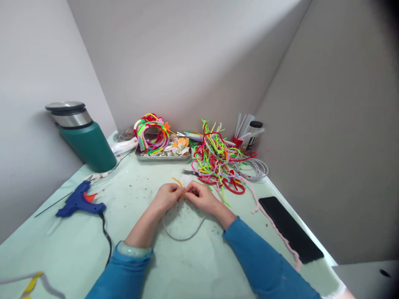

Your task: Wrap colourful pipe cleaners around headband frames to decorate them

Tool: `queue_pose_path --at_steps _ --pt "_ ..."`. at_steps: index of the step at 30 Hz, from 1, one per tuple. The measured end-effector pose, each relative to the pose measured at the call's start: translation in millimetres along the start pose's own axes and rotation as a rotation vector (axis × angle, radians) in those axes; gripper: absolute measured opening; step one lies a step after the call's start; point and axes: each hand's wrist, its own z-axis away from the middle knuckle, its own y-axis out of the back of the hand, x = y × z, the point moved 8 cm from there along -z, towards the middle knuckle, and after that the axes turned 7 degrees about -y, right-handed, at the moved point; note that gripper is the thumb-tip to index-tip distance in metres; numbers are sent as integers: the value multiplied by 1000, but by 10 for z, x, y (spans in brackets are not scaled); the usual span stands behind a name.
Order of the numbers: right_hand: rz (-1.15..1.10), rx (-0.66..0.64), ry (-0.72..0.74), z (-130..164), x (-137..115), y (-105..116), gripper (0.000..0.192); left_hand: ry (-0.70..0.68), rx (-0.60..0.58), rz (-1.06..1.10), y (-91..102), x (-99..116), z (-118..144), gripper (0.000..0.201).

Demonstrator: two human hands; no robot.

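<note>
Both hands [184, 196] pinch an orange pipe cleaner [178, 182] (fingertips touching).

Blue long sleeves [258, 253], pale green bangle [134, 249] on left wrist.

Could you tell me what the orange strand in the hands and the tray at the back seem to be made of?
The orange strand looks like a fuzzy pipe cleaner, probably wire inside, since it holds a curl. The tray appears to be bare metal: its rim is grey and shiny.
</note>
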Motion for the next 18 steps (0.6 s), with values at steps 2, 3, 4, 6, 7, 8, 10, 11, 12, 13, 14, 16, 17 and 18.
queue_pose_path --at_steps 2,3,4,6,7,8,10,11,12,13,14,16,17,18 --pt "7 15 3 2 -10 13 10 4 14 -1 8 -3 -5 41" --pt "8 25 2 2 -11 20 10 0 35 -5 23 0 -9 41" --pt "8 37 0 0 -9 27 10 -9 63 -12 45 9 -12 39" --pt "0 64 -6 -9 2 42 10 -41 127 -37 99 38 -16 37" --pt "-10 79 -10 -16 11 50 10 -59 158 -52 126 55 -15 35" --pt "-24 94 -16 -23 21 60 11 -78 187 -69 149 72 -13 34" --pt "-65 113 -29 -38 38 78 12 -112 229 -102 183 107 -6 32" --pt "-89 117 -40 -44 45 87 13 -130 244 -120 193 126 -1 32" --pt "-115 120 -54 -50 52 97 13 -152 256 -138 200 150 4 31" --pt "-140 122 -72 -55 58 108 13 -183 263 -153 202 182 10 30" --pt "-163 123 -90 -59 64 119 13 -222 266 -166 199 220 15 27" --pt "-199 130 -121 -64 69 142 13 -315 261 -185 184 305 29 21" --pt "-213 133 -130 -67 68 151 13 -362 256 -190 175 344 36 19" --pt "-223 136 -133 -69 64 157 13 -402 252 -195 167 375 43 18"
